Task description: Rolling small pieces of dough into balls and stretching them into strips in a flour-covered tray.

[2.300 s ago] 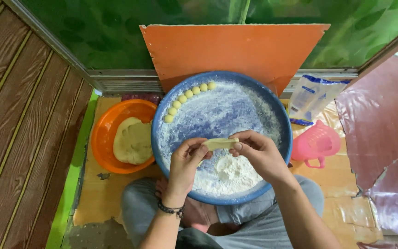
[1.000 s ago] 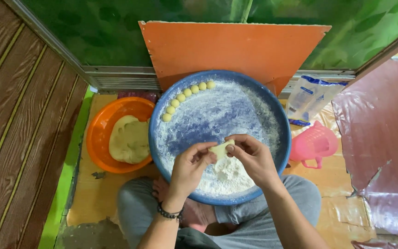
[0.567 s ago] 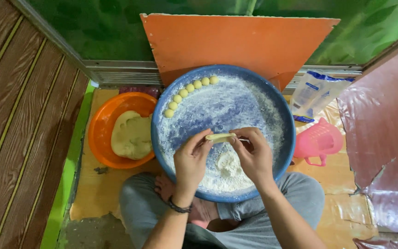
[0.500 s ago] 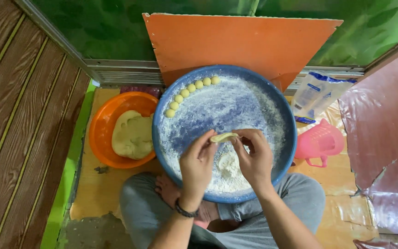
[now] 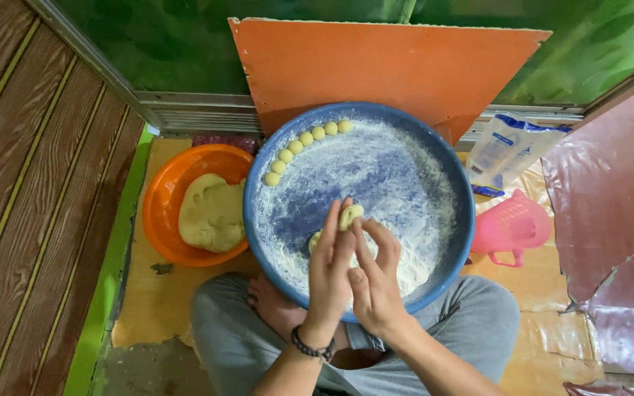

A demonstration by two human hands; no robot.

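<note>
Floor-level setup: worn yellowish mat, wood-grain panelling to the left, green patterned wall behind an orange board [image 5: 387, 70] propped upright at the far side.

Left hand [image 5: 329, 275] and right hand [image 5: 374, 282] are pressed close together over the near half of the blue tray [image 5: 458, 183], palms facing, fingers raised. The dough piece [image 5: 350, 215] sits at the fingertips of both hands, pinched between them, now compact and rounded. Half a second ago the same piece was a short strip stretched sideways between two hands set apart; the hands have since closed in and the strip is gathered into a lump. Judgement: the stretch-and-fold phase is over and the piece is being rolled toward a ball, matching those already laid out.

Just below the hands, partly covered by them, lies the heap of loose flour [image 5: 412, 268] on the tray floor; a second pale lump shows at the left fingers' base, identity not clear. Beyond the fingertips, well apart on the tray's far-left rim, a curved row of dough balls [image 5: 302, 150] counts seven, unchanged across the frames.

Left of the hands, touching the tray, the orange bowl [image 5: 163, 205] holds the bulk dough [image 5: 213, 213]. Right of the hands, beside the tray, a pink plastic scoop [image 5: 511, 229]; past it a flour bag [image 5: 504, 150] with blue print. A dark beaded bracelet [image 5: 312, 346] is on the left wrist. Crossed legs in grey trousers sit under the tray's near edge.
</note>
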